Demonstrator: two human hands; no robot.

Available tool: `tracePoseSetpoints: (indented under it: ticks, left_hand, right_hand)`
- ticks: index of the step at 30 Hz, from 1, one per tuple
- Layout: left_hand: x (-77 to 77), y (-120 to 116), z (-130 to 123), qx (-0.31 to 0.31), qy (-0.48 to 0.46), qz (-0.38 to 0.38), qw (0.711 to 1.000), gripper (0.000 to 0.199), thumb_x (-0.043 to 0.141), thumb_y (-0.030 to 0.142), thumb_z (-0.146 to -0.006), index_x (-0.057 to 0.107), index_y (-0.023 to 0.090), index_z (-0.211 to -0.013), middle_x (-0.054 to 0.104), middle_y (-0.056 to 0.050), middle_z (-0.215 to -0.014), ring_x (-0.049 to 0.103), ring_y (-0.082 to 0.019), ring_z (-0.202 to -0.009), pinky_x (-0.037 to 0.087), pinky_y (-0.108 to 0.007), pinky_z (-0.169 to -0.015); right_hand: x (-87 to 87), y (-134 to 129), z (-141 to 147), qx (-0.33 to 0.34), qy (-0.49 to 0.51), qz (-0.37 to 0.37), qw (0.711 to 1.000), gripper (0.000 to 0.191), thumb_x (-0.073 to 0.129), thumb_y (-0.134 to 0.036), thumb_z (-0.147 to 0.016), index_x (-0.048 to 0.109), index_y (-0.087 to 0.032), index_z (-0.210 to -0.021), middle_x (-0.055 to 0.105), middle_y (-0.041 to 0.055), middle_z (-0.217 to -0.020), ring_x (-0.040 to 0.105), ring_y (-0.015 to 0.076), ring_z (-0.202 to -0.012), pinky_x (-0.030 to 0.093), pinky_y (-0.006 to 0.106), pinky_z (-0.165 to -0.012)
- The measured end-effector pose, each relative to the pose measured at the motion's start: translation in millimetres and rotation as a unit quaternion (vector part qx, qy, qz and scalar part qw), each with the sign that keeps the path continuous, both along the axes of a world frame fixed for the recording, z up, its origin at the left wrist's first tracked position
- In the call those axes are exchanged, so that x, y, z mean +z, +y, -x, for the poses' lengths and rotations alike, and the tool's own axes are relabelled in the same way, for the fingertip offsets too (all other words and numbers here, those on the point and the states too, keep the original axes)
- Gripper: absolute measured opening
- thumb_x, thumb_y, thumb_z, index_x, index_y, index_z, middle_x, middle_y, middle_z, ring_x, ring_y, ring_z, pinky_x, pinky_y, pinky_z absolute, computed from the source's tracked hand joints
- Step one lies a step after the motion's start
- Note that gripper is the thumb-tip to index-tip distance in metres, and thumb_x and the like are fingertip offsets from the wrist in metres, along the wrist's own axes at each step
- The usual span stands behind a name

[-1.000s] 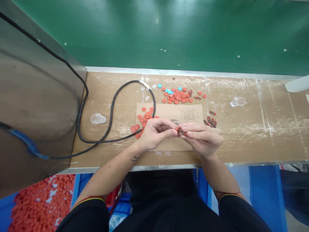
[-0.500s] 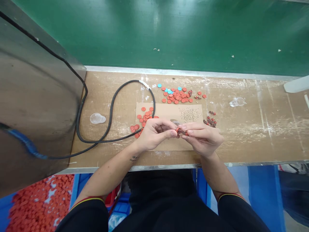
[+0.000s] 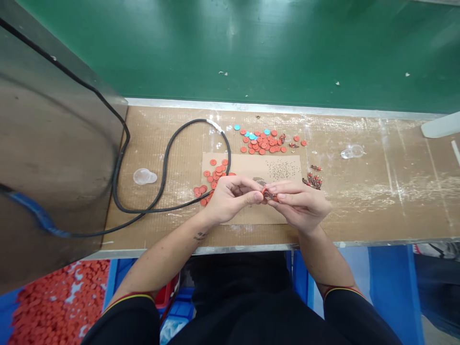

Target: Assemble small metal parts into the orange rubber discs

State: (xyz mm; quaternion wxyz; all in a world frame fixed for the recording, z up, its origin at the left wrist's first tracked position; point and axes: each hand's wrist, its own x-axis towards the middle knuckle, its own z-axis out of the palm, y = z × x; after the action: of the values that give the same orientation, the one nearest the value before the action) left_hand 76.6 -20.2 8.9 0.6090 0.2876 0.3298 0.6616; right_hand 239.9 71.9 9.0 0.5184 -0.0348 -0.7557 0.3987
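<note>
Above the cardboard sheet [image 3: 251,218], my two hands meet fingertip to fingertip. Thumb and forefinger of my left hand [image 3: 228,199] pinch a small red disc [image 3: 264,191], mostly covered by the fingers. My right hand [image 3: 304,203] is closed on a small brown-and-red wire piece [image 3: 272,196] touching the disc; their exact join is hidden. Left of my hands, loose red discs [image 3: 219,169] with small holes lie partly on the sheet. Tiny dark specks [image 3: 282,170] are scattered on its right half. A bunch of similar wire pieces [image 3: 315,181] rests beyond my right hand.
More red discs [image 3: 265,145] and a few blue discs [image 3: 252,137] lie at the back. A black cable [image 3: 166,163] loops across the left side. Clear plastic cups [image 3: 144,176] stand left and right. Behind the bench edge runs a green belt [image 3: 273,52].
White scraps on the green belt have shifted left. My hands stay nearly in place, with the wire piece turned slightly in the right fingers.
</note>
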Motion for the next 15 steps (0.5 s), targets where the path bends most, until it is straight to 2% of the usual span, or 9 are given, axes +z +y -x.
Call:
tracePoseSetpoints:
  ticks: [4,8,15]
  left_hand:
    - [2.3,-0.3,-0.4,-0.003,-0.008,0.007,1.000,0.019,0.094,0.035,-0.080,0.084,0.018,-0.082,0.083,-0.008,-0.081,0.080,-0.016,-0.071,0.067,-0.021,-0.071]
    - [5.5,-1.8,0.1,-0.012,0.004,0.007,1.000,0.018,0.095,0.033,-0.078,0.086,0.020,-0.088,0.084,-0.009,-0.088,0.081,-0.017,-0.075,0.069,-0.025,-0.075]
    - [1.2,-3.3,1.2,0.001,0.077,-0.043,0.996,0.013,0.090,0.029,-0.083,0.087,0.021,-0.093,0.084,-0.009,-0.088,0.080,-0.017,-0.076,0.067,-0.024,-0.073]
  right_hand:
    - [-0.1,0.9,-1.2,-0.018,-0.003,0.013,1.000,0.043,0.086,-0.008,-0.084,0.078,-0.031,-0.119,0.086,0.0000,-0.102,0.085,0.0191,-0.087,0.075,0.030,-0.077]
    - [-1.3,1.3,-3.9,-0.041,0.000,0.043,0.998,0.034,0.087,-0.013,-0.083,0.079,-0.031,-0.111,0.085,-0.0011,-0.098,0.084,0.0183,-0.083,0.074,0.027,-0.072]
    - [-1.4,1.1,-7.4,-0.021,-0.001,0.110,0.994,0.035,0.091,-0.012,-0.079,0.081,-0.030,-0.107,0.085,-0.0010,-0.096,0.084,0.0173,-0.082,0.073,0.026,-0.073]
